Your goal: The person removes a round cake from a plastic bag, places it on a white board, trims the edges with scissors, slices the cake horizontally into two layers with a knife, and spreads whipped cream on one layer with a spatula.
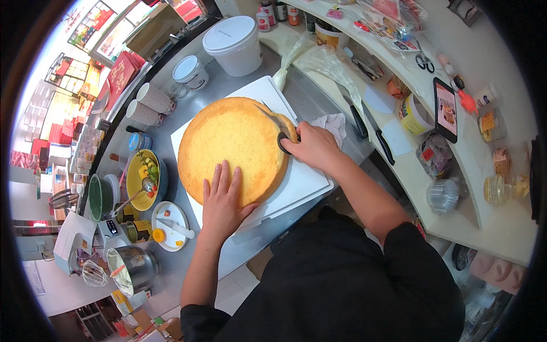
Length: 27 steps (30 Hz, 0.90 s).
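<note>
A large round golden sponge cake [230, 141] lies on a stack of white square boards [295, 184]. My left hand [221, 205] rests flat on the cake's near edge, fingers spread over its top. In my right hand [314, 145] is a pair of scissors [280, 125] with dark handles, my thumb through one loop. Its blades are parted at the cake's far right edge. A strip of cake rim [290, 127] stands partly off the round beside the blades. A crumpled white cloth [332, 127] lies just past my right hand.
At the left are a yellow bowl [136, 179] of fruit, a white plate [164, 213] with a knife [176, 228], and a steel mixer bowl [143, 269]. Paper cups [145, 112] and a white tub [235, 55] stand behind. Two black-handled knives [384, 146] and a phone [445, 109] are on the right shelves.
</note>
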Available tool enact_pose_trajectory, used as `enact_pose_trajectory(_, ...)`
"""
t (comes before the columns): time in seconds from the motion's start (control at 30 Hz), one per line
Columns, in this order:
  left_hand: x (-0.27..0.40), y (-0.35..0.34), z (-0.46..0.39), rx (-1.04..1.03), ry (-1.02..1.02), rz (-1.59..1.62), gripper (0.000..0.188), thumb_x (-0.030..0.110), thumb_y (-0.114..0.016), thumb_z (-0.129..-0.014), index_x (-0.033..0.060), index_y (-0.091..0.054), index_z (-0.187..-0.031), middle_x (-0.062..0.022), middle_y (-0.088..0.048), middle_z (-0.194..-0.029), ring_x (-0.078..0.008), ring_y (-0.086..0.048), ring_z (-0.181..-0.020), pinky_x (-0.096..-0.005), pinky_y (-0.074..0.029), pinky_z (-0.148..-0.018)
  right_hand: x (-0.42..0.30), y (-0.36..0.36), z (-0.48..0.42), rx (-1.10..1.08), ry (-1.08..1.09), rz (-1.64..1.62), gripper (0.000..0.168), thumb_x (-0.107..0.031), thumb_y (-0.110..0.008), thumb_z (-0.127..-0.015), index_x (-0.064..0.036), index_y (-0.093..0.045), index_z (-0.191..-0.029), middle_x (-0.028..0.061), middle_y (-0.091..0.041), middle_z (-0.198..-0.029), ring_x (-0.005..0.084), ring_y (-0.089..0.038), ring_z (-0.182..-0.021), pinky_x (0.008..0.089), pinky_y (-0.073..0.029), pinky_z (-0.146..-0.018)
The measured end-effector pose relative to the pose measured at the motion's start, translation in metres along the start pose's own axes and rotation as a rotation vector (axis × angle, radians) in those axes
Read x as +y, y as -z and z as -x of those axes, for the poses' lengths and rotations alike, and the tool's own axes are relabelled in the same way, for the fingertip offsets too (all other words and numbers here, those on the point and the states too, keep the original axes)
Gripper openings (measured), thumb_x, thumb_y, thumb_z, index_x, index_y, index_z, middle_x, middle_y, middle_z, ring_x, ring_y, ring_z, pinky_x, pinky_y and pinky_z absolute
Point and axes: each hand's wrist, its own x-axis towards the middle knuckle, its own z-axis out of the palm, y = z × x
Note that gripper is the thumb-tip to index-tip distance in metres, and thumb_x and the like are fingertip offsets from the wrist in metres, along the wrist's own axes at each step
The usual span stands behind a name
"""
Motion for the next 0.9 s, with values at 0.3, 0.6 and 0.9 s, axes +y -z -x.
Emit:
enact_pose_trajectory(0.3,-0.004,0.007,0.001,-0.005,-0.014,-0.002,0.088,0.044,-0.071,-0.069,0.0090,-0.032,-0.139,-0.0186,-0.022,-0.146,-0.0338,-0.020,-0.136,-0.0554,-0.020,-0.105,0.010,0.001,0.009,-0.029,-0.031,-0.022,0.049,-0.040,-0.057,-0.081,0.007,-0.056,-0.095,0.0232,-0.064,-0.085,0.0365,-0.063,-0.081,0.0429,-0.049,-0.074)
enact_pose_trajectory(0.6,0.006,0.003,-0.004,-0.022,0.003,-0.004,0.088,0.042,-0.072,-0.069,0.0103,-0.032,-0.139,-0.0176,-0.020,-0.147,-0.0332,-0.019,-0.137,-0.0555,-0.019,-0.106,0.004,0.002,0.003,-0.029,-0.009,-0.012,0.050,-0.042,-0.059,-0.079,0.006,-0.057,-0.094,0.0226,-0.064,-0.086,0.0363,-0.063,-0.082,0.0424,-0.049,-0.075)
enact_pose_trajectory(0.9,-0.015,0.009,-0.001,-0.055,-0.116,0.019,0.087,0.036,-0.075,-0.067,0.0111,-0.033,-0.139,-0.0153,-0.021,-0.148,-0.0322,-0.018,-0.137,-0.0532,-0.017,-0.108,0.001,0.001,-0.001,-0.033,0.000,-0.020,0.052,-0.042,-0.058,-0.080,0.006,-0.056,-0.098,0.0223,-0.065,-0.087,0.0349,-0.064,-0.081,0.0421,-0.049,-0.073)
